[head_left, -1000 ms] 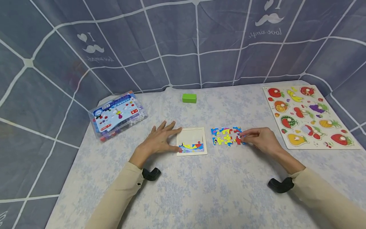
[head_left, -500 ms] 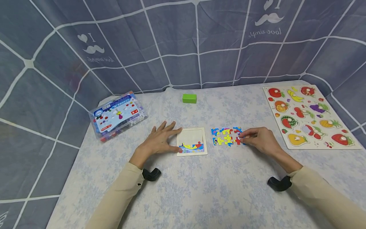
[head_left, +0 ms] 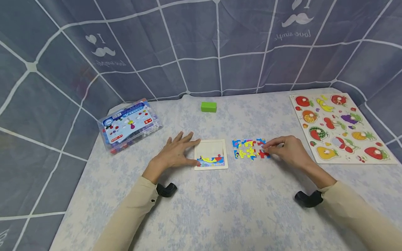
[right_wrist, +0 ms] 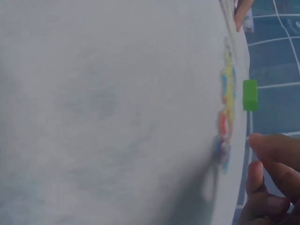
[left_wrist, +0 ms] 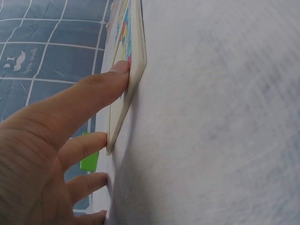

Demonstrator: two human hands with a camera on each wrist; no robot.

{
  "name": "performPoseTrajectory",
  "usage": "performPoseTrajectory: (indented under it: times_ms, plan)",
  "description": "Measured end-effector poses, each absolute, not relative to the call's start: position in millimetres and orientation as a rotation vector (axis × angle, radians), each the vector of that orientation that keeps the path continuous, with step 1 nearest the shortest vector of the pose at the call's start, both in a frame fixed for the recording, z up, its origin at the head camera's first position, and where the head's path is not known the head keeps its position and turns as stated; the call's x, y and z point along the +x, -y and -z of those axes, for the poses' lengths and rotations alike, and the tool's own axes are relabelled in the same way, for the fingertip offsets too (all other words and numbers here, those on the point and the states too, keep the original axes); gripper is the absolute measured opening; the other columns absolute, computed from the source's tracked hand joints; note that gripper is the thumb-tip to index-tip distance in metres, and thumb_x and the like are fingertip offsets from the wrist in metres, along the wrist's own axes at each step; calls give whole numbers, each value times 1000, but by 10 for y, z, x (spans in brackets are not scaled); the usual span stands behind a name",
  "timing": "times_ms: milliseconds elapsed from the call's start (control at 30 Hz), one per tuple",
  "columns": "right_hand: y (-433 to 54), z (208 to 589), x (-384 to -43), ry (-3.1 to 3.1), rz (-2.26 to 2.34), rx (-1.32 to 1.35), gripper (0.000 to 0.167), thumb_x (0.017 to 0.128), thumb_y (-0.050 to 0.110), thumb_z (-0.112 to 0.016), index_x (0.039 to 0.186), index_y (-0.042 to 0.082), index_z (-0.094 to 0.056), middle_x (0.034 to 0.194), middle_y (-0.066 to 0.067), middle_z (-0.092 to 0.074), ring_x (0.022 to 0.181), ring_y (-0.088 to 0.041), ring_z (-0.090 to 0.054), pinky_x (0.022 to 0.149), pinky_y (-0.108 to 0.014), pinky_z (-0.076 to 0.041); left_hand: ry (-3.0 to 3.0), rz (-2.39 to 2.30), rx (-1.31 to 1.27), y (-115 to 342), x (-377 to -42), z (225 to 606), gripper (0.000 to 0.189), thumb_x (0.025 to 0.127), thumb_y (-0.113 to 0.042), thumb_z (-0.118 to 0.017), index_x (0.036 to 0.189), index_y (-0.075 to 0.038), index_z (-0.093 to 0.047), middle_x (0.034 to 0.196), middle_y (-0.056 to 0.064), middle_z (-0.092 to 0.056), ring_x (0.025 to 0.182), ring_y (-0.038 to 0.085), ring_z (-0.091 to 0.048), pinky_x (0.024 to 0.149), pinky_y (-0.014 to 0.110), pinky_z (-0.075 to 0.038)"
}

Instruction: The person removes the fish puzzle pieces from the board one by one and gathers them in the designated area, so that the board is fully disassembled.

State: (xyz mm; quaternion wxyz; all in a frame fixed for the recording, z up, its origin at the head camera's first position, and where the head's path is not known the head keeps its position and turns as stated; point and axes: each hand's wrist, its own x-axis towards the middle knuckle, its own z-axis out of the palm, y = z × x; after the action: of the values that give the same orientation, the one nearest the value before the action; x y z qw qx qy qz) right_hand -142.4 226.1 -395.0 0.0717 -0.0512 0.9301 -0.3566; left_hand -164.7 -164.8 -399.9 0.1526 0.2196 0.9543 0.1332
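Observation:
My left hand (head_left: 174, 153) has its fingers spread beside a square wooden puzzle frame (head_left: 225, 164). The thumb rests on the frame's near left corner and the index fingertip touches the far left corner, as the left wrist view also shows. Fitted jigsaw pieces (head_left: 215, 160) fill the near strip of the frame; the rest shows bare backing. Right of it lie several loose jigsaw pieces (head_left: 250, 152) in blue, yellow and red, close together. My right hand (head_left: 290, 150) hovers at their right end, over a red piece (head_left: 262, 153). In the right wrist view its thumb and index fingertips stand apart, nothing visible between them.
A green block (head_left: 208, 107) lies beyond the frame. At the back left is a clear plastic box (head_left: 130, 125) with a printed label. A fruit knob puzzle board (head_left: 340, 130) lies on the right. A tiled-pattern curtain (head_left: 201, 45) hangs behind the table.
The right hand's thumb and index fingertips have moved slightly apart over the red piece, and its wrist has shifted a little right. My left hand and the frame keep their places.

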Motion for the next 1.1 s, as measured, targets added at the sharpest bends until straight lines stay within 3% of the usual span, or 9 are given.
performPoseTrajectory:
  times_ms: [267,400,533,733,900,1100]
  plan:
    - [-1866,3929,-1485,-2738,1138,-290,15,86,15,-75,97,6,-77,78,-2,-68,58,-16,-51,51,-26,-40,-2725,-380,616,1649,-1665,4002,93,76,-66,-72,153,-29,-37,163,5,-17,149,38,-4,111,69,-6]
    - [-1568,3968,-1514,-2656,1175,-433,16,85,10,-73,99,8,-77,83,0,-65,62,-15,-50,54,-25,-40,-2721,-378,613,1645,-1667,4002,93,75,-67,-72,153,-29,-37,163,6,-16,149,38,-4,111,70,-6]
    - [-1228,3982,-1524,-2544,1180,-579,22,84,7,-73,106,9,-75,86,3,-63,67,-15,-49,63,-26,-41,-2721,-371,612,1641,-1666,3982,93,75,-67,-72,153,-29,-37,163,6,-16,149,38,-4,111,70,-6]
    - [-808,4019,-1526,-2460,1107,-835,34,87,0,-66,120,4,-70,83,3,-59,68,-12,-47,65,-26,-41,-2722,-374,632,1644,-1661,3971,92,77,-66,-72,153,-29,-38,163,7,-17,149,40,-5,110,71,-8]
    - [-662,4019,-1508,-2463,1023,-897,41,87,-1,-61,127,6,-67,84,1,-57,70,-12,-45,63,-25,-38,-2718,-395,642,1649,-1659,3971,91,77,-64,-73,153,-28,-38,163,7,-17,149,40,-5,109,72,-8]
    - [-623,4017,-1507,-2463,1001,-910,38,87,1,-61,123,8,-68,83,4,-55,66,-11,-43,61,-24,-36,-2715,-385,640,1653,-1664,3962,91,77,-65,-72,153,-28,-37,163,7,-16,148,41,-4,109,72,-8]
